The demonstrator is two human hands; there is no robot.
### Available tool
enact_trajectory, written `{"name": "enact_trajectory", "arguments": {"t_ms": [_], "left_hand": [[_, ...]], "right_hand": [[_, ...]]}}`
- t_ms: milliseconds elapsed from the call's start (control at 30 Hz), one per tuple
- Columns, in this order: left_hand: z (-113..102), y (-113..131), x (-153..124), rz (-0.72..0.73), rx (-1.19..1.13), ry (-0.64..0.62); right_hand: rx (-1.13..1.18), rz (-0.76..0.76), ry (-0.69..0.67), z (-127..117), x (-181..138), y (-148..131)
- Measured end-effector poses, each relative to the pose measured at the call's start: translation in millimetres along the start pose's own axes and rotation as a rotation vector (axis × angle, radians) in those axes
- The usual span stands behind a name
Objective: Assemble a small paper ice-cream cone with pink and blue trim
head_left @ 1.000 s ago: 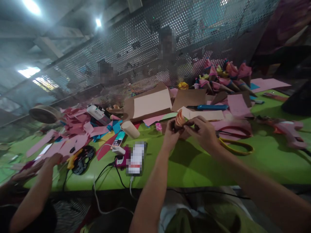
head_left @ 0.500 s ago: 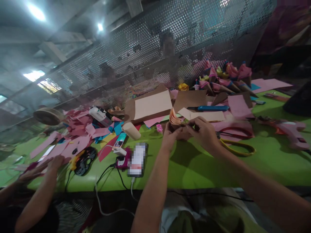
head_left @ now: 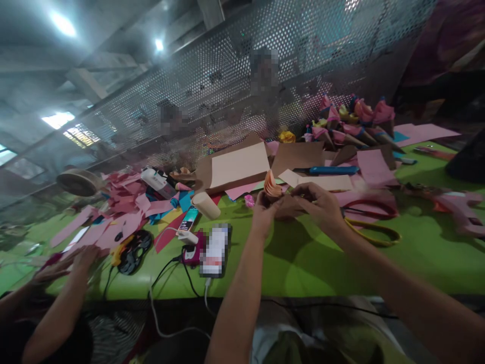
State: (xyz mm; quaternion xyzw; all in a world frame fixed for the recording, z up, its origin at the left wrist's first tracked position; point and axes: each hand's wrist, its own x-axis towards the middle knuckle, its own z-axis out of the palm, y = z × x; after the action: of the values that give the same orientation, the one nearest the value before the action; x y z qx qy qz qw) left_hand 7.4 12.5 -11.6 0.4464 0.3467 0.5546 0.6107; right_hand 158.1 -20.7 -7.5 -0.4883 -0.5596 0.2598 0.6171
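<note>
- I have the orange pleated paper (head_left: 272,184) above the middle of the tabletop (head_left: 314,268), well back from its near edge; brown paper (head_left: 290,211) sits around its base and reaches off to the right.
- My left hand (head_left: 265,208) is closed around that base, thumb across the front, with the pleats rising out of the grip.
- My right hand (head_left: 319,202) has thumb and fingers drawn together in what looks to me like a pinch on the right side of the brown paper; its fingertips partly hide the contact.
- The relation I judge to matter most: the pleats lie to the left of my right hand, apart from it, so my left is the nearer one. Their long axis points up, tip curving slightly left, while the brown paper stretches between both hands, roughly along the line of the near edge.
- Toward the tabletop's right end I see scissors (head_left: 379,244) just beyond my right wrist, then a pink glue gun (head_left: 460,208).
- On the left, near the front edge, a phone (head_left: 215,250) lies face up; past it, a co-worker's hands (head_left: 84,257) rest by pink paper strips (head_left: 122,222).
</note>
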Motion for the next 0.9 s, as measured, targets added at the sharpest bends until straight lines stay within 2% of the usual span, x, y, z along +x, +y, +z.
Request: {"name": "enact_trajectory", "arguments": {"t_ms": [600,900], "left_hand": [[3.8,5.5,-1.5,-0.01,0.002,0.083],[-5.3,-5.5,4.3,0.018,0.076,0.145]], "right_hand": [[-0.175,0.01,-0.165,6.7,-0.5,16.5],[-0.16,0.009,-0.222,6.0,1.0,19.4]]}}
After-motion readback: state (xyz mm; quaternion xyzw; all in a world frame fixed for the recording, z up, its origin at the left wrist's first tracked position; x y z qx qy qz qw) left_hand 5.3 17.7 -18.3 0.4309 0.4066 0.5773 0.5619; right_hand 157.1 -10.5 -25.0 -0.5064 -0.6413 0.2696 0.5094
